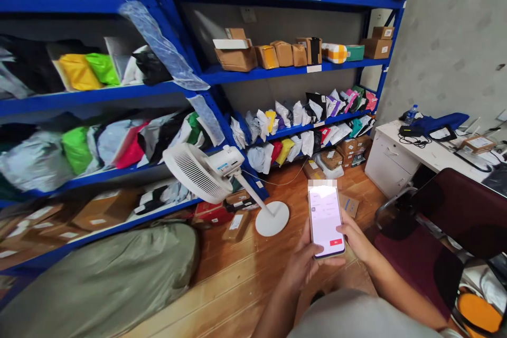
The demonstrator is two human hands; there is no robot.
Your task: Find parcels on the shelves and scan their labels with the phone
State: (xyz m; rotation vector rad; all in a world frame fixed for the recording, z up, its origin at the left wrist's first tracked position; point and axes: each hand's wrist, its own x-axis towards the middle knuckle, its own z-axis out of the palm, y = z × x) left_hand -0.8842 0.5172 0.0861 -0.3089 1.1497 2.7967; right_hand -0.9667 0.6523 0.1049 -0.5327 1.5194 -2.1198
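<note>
A smartphone (325, 222) is held upright in front of me, its bright screen facing me with a red button near the bottom. My left hand (304, 260) wraps its lower left side, thumb lying over the screen's lower edge and fingers passing beneath. On the other side, my right hand (354, 235) grips the right edge, its thumb resting on the screen. The fingers behind the phone are hidden. Past the phone, a cardboard box (350, 205) lies on the wooden floor.
A white standing fan (273, 218) stands left of the phone. Blue shelves (257, 73) hold many boxes and bagged parcels. A grey-green covered object (150, 269) lies at lower left. To the right are a white desk (396, 142) and a dark red chair (400, 264).
</note>
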